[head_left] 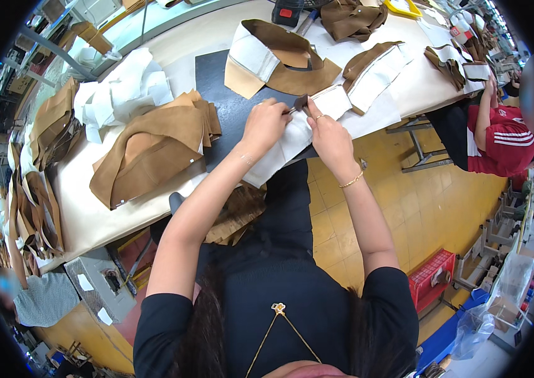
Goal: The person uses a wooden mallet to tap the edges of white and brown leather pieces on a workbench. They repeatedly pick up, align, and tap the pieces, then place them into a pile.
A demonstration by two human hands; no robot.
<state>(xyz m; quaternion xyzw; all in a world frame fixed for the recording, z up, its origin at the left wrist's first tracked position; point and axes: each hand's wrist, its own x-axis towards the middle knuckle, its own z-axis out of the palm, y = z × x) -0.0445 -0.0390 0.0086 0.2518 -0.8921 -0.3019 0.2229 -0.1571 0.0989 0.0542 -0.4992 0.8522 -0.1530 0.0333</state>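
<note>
A long brown leather piece with a white backing lies along the near edge of the table, across a dark work board. At its far edge a small dark brown flap stands up between my hands. My left hand is closed, with thumb and fingers pinched at the flap's left side; a thin dark thing at its fingertips is too small to name. My right hand grips the same piece from the right, index finger pressed against the flap. The fingers' undersides are hidden.
A curved brown-and-white leather panel stands just beyond my hands, with another white-backed piece to its right. Stacked brown panels and white pieces lie left. A co-worker in red sits at the table's right.
</note>
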